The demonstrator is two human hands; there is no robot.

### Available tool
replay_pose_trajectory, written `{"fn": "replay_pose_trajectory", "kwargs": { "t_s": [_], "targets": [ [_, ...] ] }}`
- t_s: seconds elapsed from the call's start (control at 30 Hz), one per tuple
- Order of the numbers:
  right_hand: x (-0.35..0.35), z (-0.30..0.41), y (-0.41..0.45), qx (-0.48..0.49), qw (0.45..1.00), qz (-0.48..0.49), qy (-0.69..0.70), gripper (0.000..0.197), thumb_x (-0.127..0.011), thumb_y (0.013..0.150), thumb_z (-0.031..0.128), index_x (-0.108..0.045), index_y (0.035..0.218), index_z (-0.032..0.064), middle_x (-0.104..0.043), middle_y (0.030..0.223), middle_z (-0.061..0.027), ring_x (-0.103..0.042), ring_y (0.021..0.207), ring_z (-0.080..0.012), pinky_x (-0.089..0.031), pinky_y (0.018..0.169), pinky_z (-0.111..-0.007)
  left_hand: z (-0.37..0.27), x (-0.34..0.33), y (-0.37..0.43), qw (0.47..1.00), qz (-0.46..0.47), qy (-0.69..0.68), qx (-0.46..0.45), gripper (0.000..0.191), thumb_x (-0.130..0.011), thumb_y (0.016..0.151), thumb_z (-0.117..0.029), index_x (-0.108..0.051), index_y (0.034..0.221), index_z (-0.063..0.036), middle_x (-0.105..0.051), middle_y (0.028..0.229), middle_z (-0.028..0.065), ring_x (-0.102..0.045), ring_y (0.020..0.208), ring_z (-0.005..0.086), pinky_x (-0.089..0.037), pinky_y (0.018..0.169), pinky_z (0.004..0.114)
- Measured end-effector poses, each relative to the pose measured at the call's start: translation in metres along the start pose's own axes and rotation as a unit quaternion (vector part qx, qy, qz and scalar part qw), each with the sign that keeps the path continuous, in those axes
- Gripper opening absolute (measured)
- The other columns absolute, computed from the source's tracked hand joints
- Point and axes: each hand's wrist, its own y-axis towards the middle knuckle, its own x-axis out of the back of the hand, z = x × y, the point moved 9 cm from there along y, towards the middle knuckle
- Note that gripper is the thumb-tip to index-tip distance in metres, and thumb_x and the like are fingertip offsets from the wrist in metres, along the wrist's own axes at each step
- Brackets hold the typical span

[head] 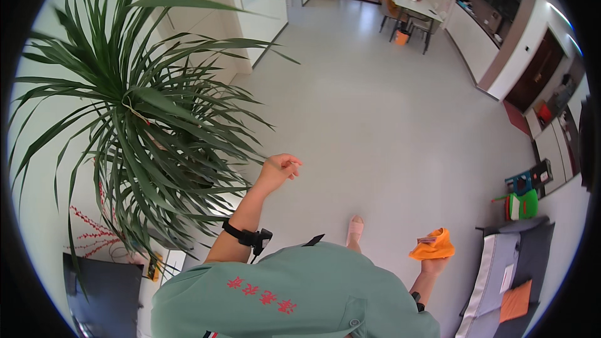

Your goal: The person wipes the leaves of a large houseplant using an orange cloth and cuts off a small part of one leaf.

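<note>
My left hand (280, 169) is raised over the floor beside the long-leaved potted plant (136, 98), its fingers loosely curled and apart, with nothing clearly held. A leaf tip reaches close to this hand; whether they touch cannot be told. At the lower right, my right hand (434, 266) is closed on an orange cloth (434, 245), bunched above the palm. A small brownish-pink folded piece shows at the cloth's upper left; what it is cannot be told. Black straps are on both arms.
A sofa with an orange cushion (515, 301) stands at the lower right, with small stools (522, 204) beyond. A dining table (415, 3), chairs and an orange bin (401, 37) are far ahead. A black television (101, 291) is lower left.
</note>
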Motion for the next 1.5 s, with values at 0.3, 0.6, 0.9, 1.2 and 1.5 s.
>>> {"fn": "replay_pose_trajectory", "kwargs": {
  "t_s": [0.3, 0.6, 0.9, 1.2, 1.5],
  "targets": [
    [-0.115, -0.026, 0.279, -0.181, 0.982, -0.005, 0.051, 0.047, -0.061, 0.086, 0.031, -0.055, 0.122, 0.0018, -0.055, 0.115, -0.0131, -0.051, 0.087, -0.026, -0.044, 0.087, -0.041, 0.005, 0.003, 0.12, 0.985, -0.154, 0.015, 0.078, 0.015, -0.06, 0.091, -0.008, -0.068, 0.099, 0.0012, -0.068, 0.074, 0.0059, -0.064, 0.065, 0.0117, -0.051, 0.061, 0.026],
    [-0.201, -0.144, 0.487, -0.335, 0.937, 0.099, 0.005, 0.043, -0.054, 0.092, 0.032, -0.054, 0.124, 0.0035, -0.056, 0.119, -0.0145, -0.052, 0.095, -0.0288, -0.045, 0.089, -0.042, -0.015, 0.019, 0.207, 0.964, -0.227, 0.093, 0.106, 0.015, -0.059, 0.09, -0.006, -0.068, 0.098, 0.0011, -0.067, 0.073, 0.0059, -0.063, 0.065, 0.0117, -0.051, 0.063, 0.026],
    [-0.208, -0.191, 0.615, -0.28, 0.957, 0.023, -0.079, 0.047, -0.045, 0.097, 0.038, -0.052, 0.13, 0.0049, -0.054, 0.13, -0.0149, -0.053, 0.113, -0.0321, -0.041, 0.1, -0.053, -0.011, 0.066, 0.319, 0.954, -0.253, 0.095, 0.129, 0.015, -0.06, 0.089, -0.008, -0.068, 0.099, 0.0006, -0.068, 0.074, 0.0064, -0.064, 0.066, 0.0127, -0.051, 0.063, 0.027],
    [-0.318, -0.2, 0.714, -0.315, 0.945, 0.084, -0.016, 0.044, -0.052, 0.093, 0.034, -0.054, 0.124, 0.0027, -0.056, 0.12, -0.0145, -0.055, 0.096, -0.0276, -0.044, 0.09, -0.044, -0.057, 0.107, 0.425, 0.945, -0.282, 0.141, 0.087, 0.015, -0.063, 0.089, -0.01, -0.069, 0.1, -0.0022, -0.066, 0.072, 0.0061, -0.063, 0.064, 0.0143, -0.05, 0.062, 0.029],
    [-0.343, -0.331, 0.837, -0.261, 0.952, -0.052, -0.15, 0.045, -0.053, 0.093, 0.033, -0.056, 0.127, 0.004, -0.056, 0.129, -0.0155, -0.055, 0.108, -0.0338, -0.043, 0.098, -0.054, -0.035, 0.185, 0.457, 0.919, -0.347, 0.142, 0.12, 0.013, -0.064, 0.088, -0.009, -0.068, 0.097, -0.0025, -0.064, 0.071, 0.0075, -0.062, 0.064, 0.0164, -0.049, 0.063, 0.03]
  ]
}}
